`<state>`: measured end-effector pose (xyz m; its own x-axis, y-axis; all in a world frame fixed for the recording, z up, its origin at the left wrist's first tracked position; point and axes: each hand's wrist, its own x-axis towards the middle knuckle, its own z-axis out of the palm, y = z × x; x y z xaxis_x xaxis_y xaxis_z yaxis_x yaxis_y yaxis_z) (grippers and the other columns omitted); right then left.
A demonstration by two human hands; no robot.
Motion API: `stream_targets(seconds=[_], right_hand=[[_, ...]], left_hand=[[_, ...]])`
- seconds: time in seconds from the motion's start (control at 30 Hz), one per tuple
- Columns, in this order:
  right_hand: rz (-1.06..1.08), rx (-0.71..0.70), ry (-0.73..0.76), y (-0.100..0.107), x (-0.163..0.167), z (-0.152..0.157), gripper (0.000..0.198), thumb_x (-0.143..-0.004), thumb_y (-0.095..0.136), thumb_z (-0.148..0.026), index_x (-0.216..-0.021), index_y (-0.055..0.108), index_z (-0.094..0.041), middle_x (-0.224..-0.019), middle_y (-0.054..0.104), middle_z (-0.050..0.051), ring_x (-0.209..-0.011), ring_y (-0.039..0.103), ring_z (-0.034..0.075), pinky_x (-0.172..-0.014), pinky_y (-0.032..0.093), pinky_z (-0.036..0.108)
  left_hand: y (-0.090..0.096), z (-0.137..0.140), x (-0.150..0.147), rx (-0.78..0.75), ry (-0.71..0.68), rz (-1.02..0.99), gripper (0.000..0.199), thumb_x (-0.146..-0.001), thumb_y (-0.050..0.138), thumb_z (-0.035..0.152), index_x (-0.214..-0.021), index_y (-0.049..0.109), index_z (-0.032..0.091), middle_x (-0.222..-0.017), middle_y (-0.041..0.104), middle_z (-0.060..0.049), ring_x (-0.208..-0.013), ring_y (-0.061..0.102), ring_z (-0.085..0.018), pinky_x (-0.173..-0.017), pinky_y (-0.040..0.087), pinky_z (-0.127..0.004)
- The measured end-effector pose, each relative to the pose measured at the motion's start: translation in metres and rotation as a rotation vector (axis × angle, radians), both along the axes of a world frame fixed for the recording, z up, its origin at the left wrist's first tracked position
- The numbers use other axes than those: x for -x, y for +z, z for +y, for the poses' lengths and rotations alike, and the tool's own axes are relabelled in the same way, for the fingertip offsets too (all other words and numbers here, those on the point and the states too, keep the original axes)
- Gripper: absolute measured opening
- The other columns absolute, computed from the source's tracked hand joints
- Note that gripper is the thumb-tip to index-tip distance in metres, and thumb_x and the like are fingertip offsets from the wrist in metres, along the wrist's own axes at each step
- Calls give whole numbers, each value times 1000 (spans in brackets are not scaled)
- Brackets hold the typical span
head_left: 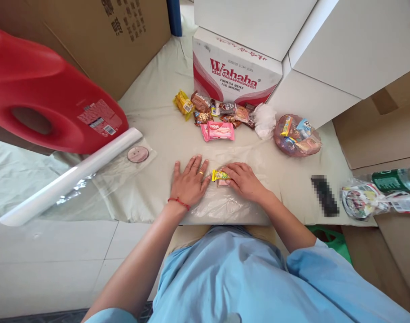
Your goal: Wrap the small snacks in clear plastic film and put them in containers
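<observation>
My left hand lies flat with fingers spread on a clear plastic sheet at the table's front edge. Its thumb tip is close to the left end of a small yellow snack packet. My right hand curls its fingers over the right part of that packet and covers it. Just below the yellow packet, a pinkish packet shows partly under my right fingers. Farther back lie pink nabati wafer packs and a row of wrapped snacks.
A yellow snack bag and crumpled white plastic flank the row. A reddish bowl holds snacks. At left are a film roll and a big red jug. A Wahaha carton stands behind; bottles lie right.
</observation>
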<state>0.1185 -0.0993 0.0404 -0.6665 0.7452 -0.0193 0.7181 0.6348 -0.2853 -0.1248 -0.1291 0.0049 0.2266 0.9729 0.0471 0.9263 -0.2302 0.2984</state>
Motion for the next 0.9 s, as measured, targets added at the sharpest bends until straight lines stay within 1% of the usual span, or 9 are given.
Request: stream_targets(seconds=[0.13, 0.23, 0.37, 0.47, 0.53, 0.63, 0.73, 0.8, 0.9], right_hand=[[87, -17, -24, -4, -6, 1, 49, -107, 47, -41, -154, 49, -25, -158, 50, 15, -147, 41, 31, -123, 27, 62], [268, -74, -47, 4, -17, -6, 50, -107, 47, -42, -153, 48, -23, -155, 51, 19, -142, 48, 31, -118, 38, 58], [464, -79, -3, 17, -39, -34, 53, -104, 53, -47, -151, 49, -25, -140, 61, 18, -129, 58, 31, -107, 51, 52], [384, -6, 63, 11, -55, -64, 76, -92, 67, -63, -154, 47, -25, -141, 62, 18, -129, 58, 34, -108, 50, 56], [282, 14, 41, 0, -62, -82, 82, -88, 73, -61, -156, 45, -23, -140, 62, 18, -130, 57, 35, -110, 49, 58], [210, 6, -68, -18, -68, -101, 66, -96, 68, -41, -155, 46, -22, -137, 64, 19, -127, 57, 34, -109, 50, 60], [216, -18, -104, -26, -68, -105, 48, -98, 61, -27, -146, 57, -22, -135, 65, 17, -126, 56, 33, -108, 51, 59], [253, -34, -75, -24, -68, -100, 36, -97, 58, -19, -132, 67, -24, -131, 66, 15, -125, 56, 32, -106, 52, 57], [352, -22, -48, -11, -69, -84, 29, -96, 55, -15, -118, 72, -25, -131, 66, 14, -122, 57, 29, -100, 56, 52]], left_hand=[[2, -1, 4, -16, 23, -38, 63, -107, 26, 49, -164, 35, 24, -175, 23, -14, -159, 32, -32, -126, 19, -68], [1, -4, 9, -88, 59, -71, 61, -106, 33, 47, -163, 38, 25, -176, 19, -14, -162, 23, -33, -126, 21, -65], [-2, -13, 17, -199, 35, -61, 51, -104, 44, 39, -153, 53, 29, -173, 31, -10, -164, 16, -30, -130, 15, -60], [-5, -23, 27, -237, 7, -56, 46, -101, 48, 32, -146, 59, 34, -168, 42, -6, -163, 20, -28, -131, 15, -59], [-4, -31, 35, -264, 1, -63, 42, -99, 51, 30, -139, 64, 35, -163, 49, -5, -163, 23, -28, -131, 17, -59], [2, -44, 44, -282, -59, -81, 37, -97, 53, 29, -129, 69, 36, -159, 54, -1, -163, 22, -28, -131, 18, -58], [8, -53, 51, -205, -129, -75, 37, -97, 51, 33, -130, 69, 38, -161, 52, 0, -161, 26, -30, -131, 14, -62], [7, -54, 56, -125, -130, -50, 43, -99, 44, 32, -136, 65, 35, -160, 53, -5, -158, 34, -33, -129, 14, -68], [1, -49, 64, -59, -65, -26, 51, -98, 38, 26, -145, 59, 26, -157, 56, -13, -154, 40, -37, -123, 24, -73]])
